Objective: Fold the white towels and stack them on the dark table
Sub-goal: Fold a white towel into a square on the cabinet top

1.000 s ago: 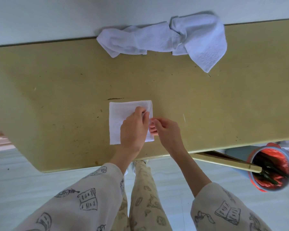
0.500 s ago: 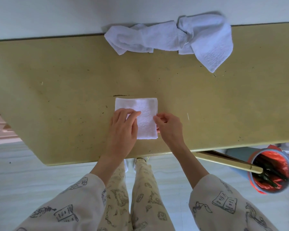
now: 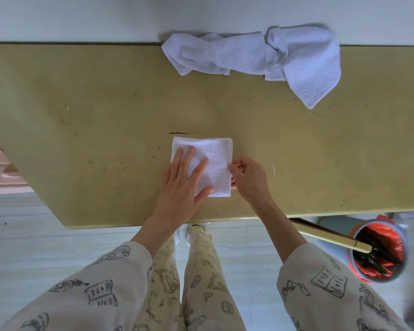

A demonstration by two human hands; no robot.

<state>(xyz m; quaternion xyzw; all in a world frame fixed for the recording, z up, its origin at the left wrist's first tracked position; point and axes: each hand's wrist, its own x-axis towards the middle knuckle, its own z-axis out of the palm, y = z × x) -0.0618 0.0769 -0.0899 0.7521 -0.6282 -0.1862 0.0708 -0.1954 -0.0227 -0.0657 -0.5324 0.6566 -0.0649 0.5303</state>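
Near the worktop (image 3: 81,115) centre, left hand (image 3: 182,187) presses flat on the soft, light folded towel (image 3: 215,163); right hand (image 3: 249,180) pinches its 3 o'clock edge, the best grip.

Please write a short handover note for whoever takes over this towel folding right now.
Left hand: flat, fingers straight, pressing the folded towel.
Right hand: fingers curled at that towel's right edge, pinching it.
Folded towel: a small square near the table's front edge.
Unfolded towel: bunched at the far edge, untouched.
Done: one towel folded.
Left: fold the bunched one and stack it on the first.
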